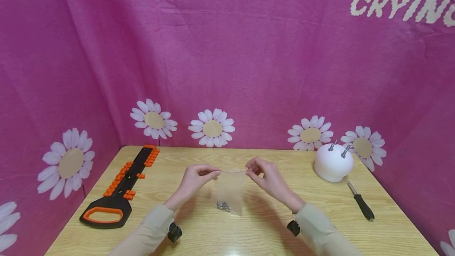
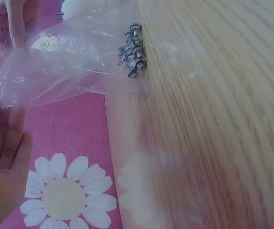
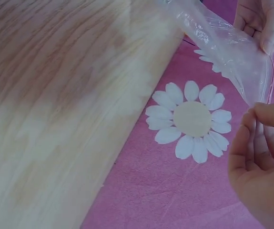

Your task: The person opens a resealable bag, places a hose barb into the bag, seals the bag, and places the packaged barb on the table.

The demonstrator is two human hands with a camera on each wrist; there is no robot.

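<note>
Between my two hands hangs a clear plastic zip bag, its top edge marked by a thin reddish line. Small metal screws lie bunched at the bottom of the bag. My left hand pinches the bag's top left corner between thumb and fingers. At the top right corner, my right hand pinches the same edge. In the right wrist view the bag stretches from one hand to the other. Whether the bag's mouth is parted I cannot tell.
On the left of the wooden table lies a black holder with orange clips and a handle. At the right stand a white rounded object with metal bolts on top and a black-handled screwdriver. Pink cloth hangs behind.
</note>
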